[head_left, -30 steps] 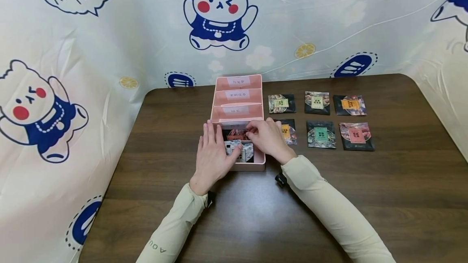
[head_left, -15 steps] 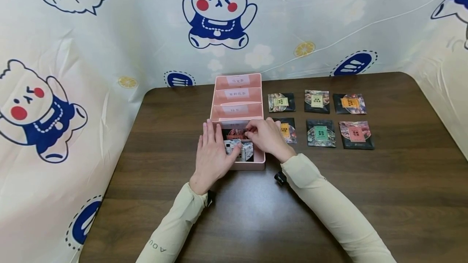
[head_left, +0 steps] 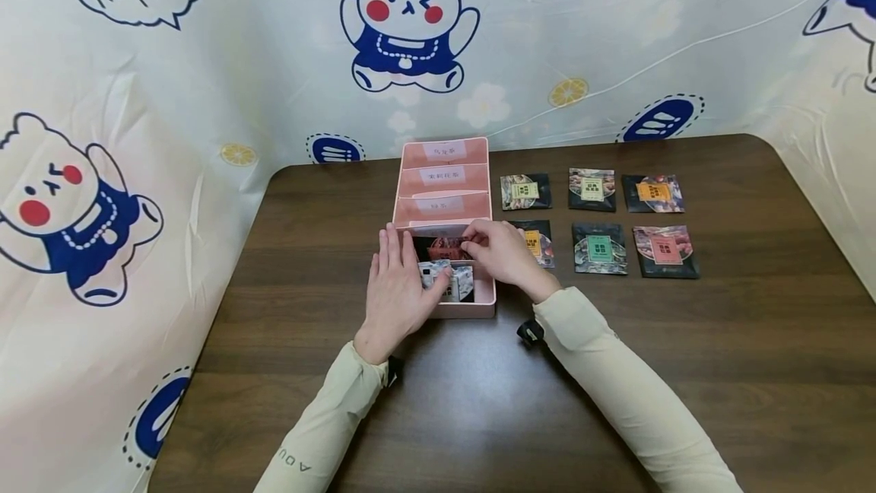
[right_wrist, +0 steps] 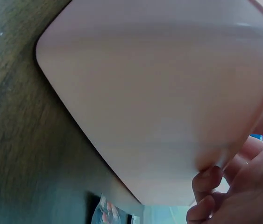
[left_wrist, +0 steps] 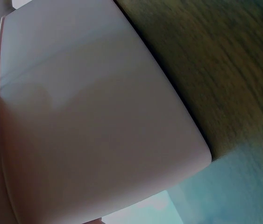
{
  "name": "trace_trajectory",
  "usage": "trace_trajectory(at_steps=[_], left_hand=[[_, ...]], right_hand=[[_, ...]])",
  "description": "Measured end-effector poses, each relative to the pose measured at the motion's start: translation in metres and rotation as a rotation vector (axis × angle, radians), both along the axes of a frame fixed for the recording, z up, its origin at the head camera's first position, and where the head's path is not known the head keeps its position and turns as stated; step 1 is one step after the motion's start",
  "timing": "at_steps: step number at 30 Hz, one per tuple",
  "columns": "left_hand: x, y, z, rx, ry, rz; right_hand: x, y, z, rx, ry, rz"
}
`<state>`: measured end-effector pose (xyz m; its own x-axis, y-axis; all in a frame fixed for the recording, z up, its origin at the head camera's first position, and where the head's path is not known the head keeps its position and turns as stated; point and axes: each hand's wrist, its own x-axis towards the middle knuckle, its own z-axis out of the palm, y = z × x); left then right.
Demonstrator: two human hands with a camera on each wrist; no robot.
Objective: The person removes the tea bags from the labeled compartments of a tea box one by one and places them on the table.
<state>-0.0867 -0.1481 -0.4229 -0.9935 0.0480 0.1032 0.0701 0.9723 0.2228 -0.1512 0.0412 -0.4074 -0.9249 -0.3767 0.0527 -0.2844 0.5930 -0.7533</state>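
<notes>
A long pink divided box [head_left: 465, 311] stands on the table with its compartments running front to back. My left hand [head_left: 399, 304] rests along its left rim, fingers straight, with the thumb over a grey-and-white tea sachet [head_left: 466, 284] in the front compartment. Just behind that, a black-and-red tea sachet [head_left: 445, 249] sits in the second compartment. At its right end my right hand [head_left: 505, 253] pinches it between thumb and forefinger. The right wrist view shows other fingers [right_wrist: 206, 182] curled against the box's outer wall. The left wrist view is mostly filled by the box's side [left_wrist: 94, 116].
Right of the box lie several more sachets in two rows, among them a green-labelled one [head_left: 600, 249] and a pink-labelled one [head_left: 665, 252]. The nearest, an orange-labelled sachet [head_left: 541, 243], is partly behind my right hand. A printed curtain [head_left: 520, 36] hangs behind the table [head_left: 294, 219].
My right hand has shifted slightly right, and a little more of the black-and-red tea sachet shows. My left hand stays in place on the box.
</notes>
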Motion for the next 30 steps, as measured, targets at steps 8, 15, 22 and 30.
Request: trace_trajectory(at_steps=[8,15,22,30], left_hand=[[0.001,-0.001,0.0,0.003,-0.017,0.005],[0.0,-0.001,0.0,0.006,-0.018,0.0],[-0.002,0.0,0.001,0.016,-0.024,0.005],[-0.001,-0.001,0.001,0.019,-0.02,0.002]], right_hand=[[0.001,0.005,0.003,-0.065,-0.024,-0.012],[0.001,0.011,0.006,-0.123,-0.023,-0.034],[-0.002,0.019,0.01,-0.211,-0.022,-0.051],[-0.003,0.029,0.02,-0.29,-0.008,-0.079]])
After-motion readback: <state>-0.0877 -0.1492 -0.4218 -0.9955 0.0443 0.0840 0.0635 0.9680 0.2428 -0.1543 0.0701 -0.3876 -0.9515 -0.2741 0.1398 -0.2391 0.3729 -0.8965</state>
